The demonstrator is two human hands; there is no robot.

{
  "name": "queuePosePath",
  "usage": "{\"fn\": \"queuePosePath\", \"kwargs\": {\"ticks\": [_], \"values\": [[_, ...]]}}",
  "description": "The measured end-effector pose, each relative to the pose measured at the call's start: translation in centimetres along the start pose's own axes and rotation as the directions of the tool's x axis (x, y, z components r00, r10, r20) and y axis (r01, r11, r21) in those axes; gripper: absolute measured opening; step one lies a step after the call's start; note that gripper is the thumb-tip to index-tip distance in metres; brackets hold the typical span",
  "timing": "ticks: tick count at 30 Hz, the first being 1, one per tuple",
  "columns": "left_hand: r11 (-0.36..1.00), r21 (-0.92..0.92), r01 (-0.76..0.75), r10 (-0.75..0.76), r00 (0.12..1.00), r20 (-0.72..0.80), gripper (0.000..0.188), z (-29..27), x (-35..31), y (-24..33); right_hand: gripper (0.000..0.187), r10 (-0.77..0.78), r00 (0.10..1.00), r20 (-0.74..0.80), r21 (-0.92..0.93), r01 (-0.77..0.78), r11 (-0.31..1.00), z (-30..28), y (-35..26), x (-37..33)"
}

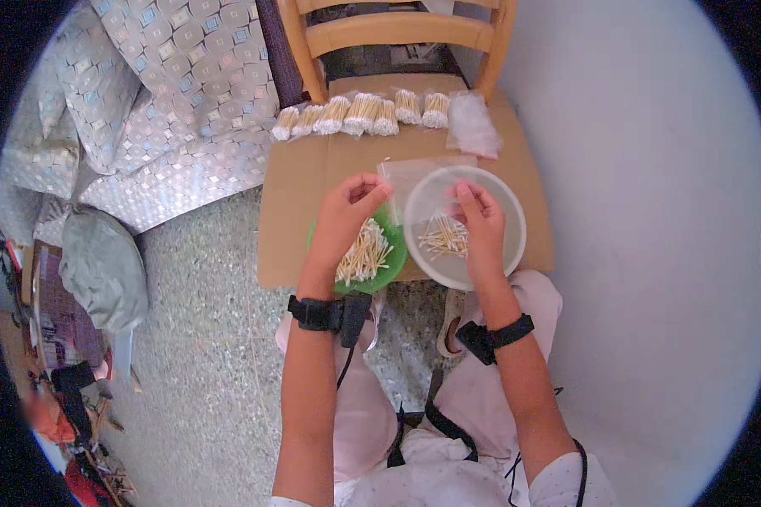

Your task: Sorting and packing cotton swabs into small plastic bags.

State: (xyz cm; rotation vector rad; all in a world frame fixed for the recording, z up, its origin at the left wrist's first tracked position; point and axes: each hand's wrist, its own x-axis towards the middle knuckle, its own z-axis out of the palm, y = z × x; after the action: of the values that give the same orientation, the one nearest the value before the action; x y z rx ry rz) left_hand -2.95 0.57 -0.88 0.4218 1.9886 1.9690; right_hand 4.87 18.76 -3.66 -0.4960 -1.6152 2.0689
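A pale wall (643,211) is rising beside a speckled floor (203,296) and a brown-seated wooden chair (397,35). Over its white bowl (521,228) and smaller green bowl (394,269), the left hand (345,218) and right hand (484,226) are holding a clear bag (410,176), fingertips pinched; cotton swabs (366,251) are lying in both bowls.

Room leftward; wall (634,211) rightward

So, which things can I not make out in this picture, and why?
All in the head view:
Green bowl, left part: behind the left hand and wrist.
White bowl, lower right: behind the right hand and wrist.
Clear bag, opening: too transparent to find.
Chair back, top: cut by the upper edge.
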Motion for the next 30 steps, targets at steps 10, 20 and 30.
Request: {"fn": "queuePosePath", "kwargs": {"ticks": [10, 20, 30], "values": [[0.993, 0.054, -0.109, 0.110, 0.993, -0.031, 0.024, 1.6, -0.2, 1.0, 0.025, -0.428, 0.871, 0.243, -0.430, 0.492, 0.757, 1.3, -0.4, -1.4], [0.979, 0.151, -0.134, 0.145, 0.988, -0.060, 0.023, 2.4, -0.3, 0.8, 0.017, -0.590, 0.807, 0.039, -0.325, 0.569, 0.756, 1.8, -0.4, -1.9], [0.982, 0.081, -0.169, 0.162, 0.982, 0.094, 0.019, 3.1, -0.6, 0.7, 0.015, -0.427, 0.885, 0.187, -0.323, 0.466, 0.824, 2.5, 0.1, -1.8]]}}
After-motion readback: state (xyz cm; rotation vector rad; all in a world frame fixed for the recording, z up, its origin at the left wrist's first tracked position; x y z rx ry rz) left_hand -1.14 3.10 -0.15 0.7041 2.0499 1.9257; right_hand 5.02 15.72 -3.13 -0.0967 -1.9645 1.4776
